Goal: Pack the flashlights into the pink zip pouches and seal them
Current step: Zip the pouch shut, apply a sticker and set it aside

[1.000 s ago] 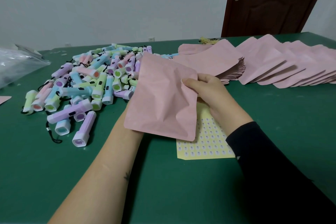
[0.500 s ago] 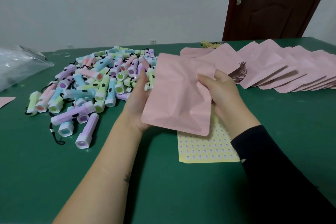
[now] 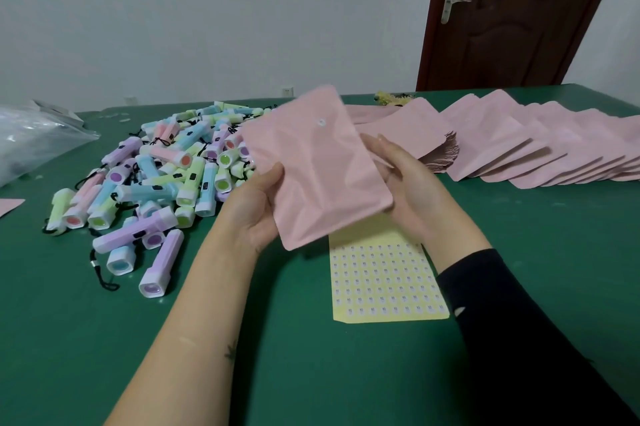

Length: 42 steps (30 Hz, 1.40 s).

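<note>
As it's held tilted above the green table (image 3: 104,339), the pink pouch (image 3: 318,162) sits mid-frame. L hand (image 3: 256,214) pinches its lower-left edge, thumb on front; R hand (image 3: 415,193) grips the right edge w/ curled fingers. From the pouch, the flashlight pile (image 3: 166,176) lies approx 9 o'clock, spare pouches (image 3: 519,145) at 2 o'clock, sticker sheet (image 3: 384,280) at 6 o'clock.

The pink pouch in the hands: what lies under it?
A yellow sheet of small stickers lies on the green table; the pink pouch hides its far end.
</note>
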{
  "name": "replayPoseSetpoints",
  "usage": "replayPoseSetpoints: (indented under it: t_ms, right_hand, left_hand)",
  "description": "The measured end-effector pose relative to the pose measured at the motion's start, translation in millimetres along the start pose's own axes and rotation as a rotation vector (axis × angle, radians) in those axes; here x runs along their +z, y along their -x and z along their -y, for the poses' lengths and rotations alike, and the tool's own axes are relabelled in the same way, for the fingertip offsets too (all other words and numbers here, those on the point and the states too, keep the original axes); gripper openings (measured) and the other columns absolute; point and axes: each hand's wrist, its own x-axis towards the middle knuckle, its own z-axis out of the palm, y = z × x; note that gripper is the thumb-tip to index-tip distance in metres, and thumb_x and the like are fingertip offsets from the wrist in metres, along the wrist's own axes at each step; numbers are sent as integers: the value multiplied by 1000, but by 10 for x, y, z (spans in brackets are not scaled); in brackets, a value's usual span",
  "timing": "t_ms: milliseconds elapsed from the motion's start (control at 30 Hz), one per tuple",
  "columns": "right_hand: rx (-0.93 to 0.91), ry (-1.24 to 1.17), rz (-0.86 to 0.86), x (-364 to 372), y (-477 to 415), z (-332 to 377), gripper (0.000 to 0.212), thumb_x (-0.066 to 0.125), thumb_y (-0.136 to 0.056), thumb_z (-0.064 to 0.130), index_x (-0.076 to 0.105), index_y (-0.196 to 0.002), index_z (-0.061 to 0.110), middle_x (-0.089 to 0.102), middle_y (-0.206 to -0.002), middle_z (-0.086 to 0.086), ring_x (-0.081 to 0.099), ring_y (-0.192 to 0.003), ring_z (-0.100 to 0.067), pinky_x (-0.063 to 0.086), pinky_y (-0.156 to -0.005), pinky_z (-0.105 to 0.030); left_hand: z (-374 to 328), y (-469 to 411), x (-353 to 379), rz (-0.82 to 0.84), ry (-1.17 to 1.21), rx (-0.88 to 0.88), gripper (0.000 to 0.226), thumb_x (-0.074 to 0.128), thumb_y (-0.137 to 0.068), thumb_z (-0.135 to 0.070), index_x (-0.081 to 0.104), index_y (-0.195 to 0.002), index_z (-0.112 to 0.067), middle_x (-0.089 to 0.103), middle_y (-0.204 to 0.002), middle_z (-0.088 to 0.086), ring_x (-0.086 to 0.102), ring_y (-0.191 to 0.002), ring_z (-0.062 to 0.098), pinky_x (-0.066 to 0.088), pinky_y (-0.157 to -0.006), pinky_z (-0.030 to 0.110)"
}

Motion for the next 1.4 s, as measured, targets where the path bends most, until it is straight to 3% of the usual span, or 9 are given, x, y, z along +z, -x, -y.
replayPoseSetpoints:
  t_ms: [167, 300, 600, 767, 867, 967, 1133, 1333, 1400]
  right_hand:
    - [68, -194, 43, 137, -17, -205, 49, 66, -90, 22, 51, -136, 15, 68, -124, -6, 65, -113, -24, 55, -91, -44]
    - [59, -135, 54, 221, -25, -346, 32, 63, -93, 14, 57, -124, 16, 71, -117, -3, 68, -108, -22, 57, -88, -43]
    - [156, 253, 72, 131, 21, -238, 26, 66, -89, 7, 65, -114, 13, 73, -111, -2, 69, -104, -20, 55, -93, -43]
    - [124, 261, 10, 62, -12, -173, 18, 68, -88, 9, 67, -105, 14, 75, -104, -2, 70, -99, -18, 56, -89, -37]
    - [15, 24, -86, -175, -88, 68, 15, 63, -91, 5, 64, -104, 11, 76, -98, -4, 72, -91, -18, 60, -79, -33]
    - [-129, -243, -263, -510, -166, 333, 23, 61, -92, 6, 61, -115, 8, 73, -110, -9, 71, -99, -24, 59, -83, -40]
    - [-294, -278, -600, -928, -282, 585, 30, 58, -94, 10, 59, -124, 7, 72, -110, -10, 71, -96, -27, 57, -87, -46]
    - [-478, -243, -796, -1170, -482, 568, 25, 53, -96, 5, 56, -120, 12, 66, -119, -4, 65, -108, -23, 56, -90, -39]
    - [-498, -202, -842, -1235, -531, 503, 16, 54, -96, 7, 56, -108, 17, 66, -110, 2, 65, -101, -19, 58, -76, -30]
  left_hand:
    - [57, -78, 15, -120, 234, 164, 30, 45, -103, -8, 56, -131, -8, 71, -116, 11, 69, -105, 27, 53, -95, 49]
    - [138, -98, 63, -112, 351, 164, 33, 42, -104, -11, 50, -136, -7, 66, -125, 16, 64, -114, 32, 48, -100, 51]
    - [-157, -31, -93, -176, 343, 200, 16, 61, -95, -16, 68, -104, -6, 75, -100, 13, 73, -92, 28, 55, -88, 48]
    - [-106, -83, -163, -244, 316, 189, 13, 57, -97, -14, 65, -106, -9, 76, -99, 6, 73, -96, 21, 56, -90, 39]
    - [-44, -77, -198, -198, 264, 151, 14, 52, -99, -20, 63, -106, -16, 74, -107, -2, 70, -103, 14, 53, -90, 36]
    - [78, -70, -119, -134, 111, 73, 22, 50, -100, -20, 62, -118, -19, 73, -114, -2, 69, -105, 14, 52, -91, 35]
    - [356, -10, 129, 22, -350, 15, 25, 50, -100, -27, 61, -122, -22, 72, -116, -5, 69, -106, 11, 51, -86, 35]
    - [602, 33, 211, 61, -1065, 250, 14, 61, -95, -24, 67, -106, -30, 74, -98, -16, 69, -91, 1, 50, -80, 23]
    - [676, 33, 198, 132, -1357, 356, 14, 59, -96, -26, 67, -104, -35, 70, -97, -23, 64, -92, -7, 45, -79, 11]
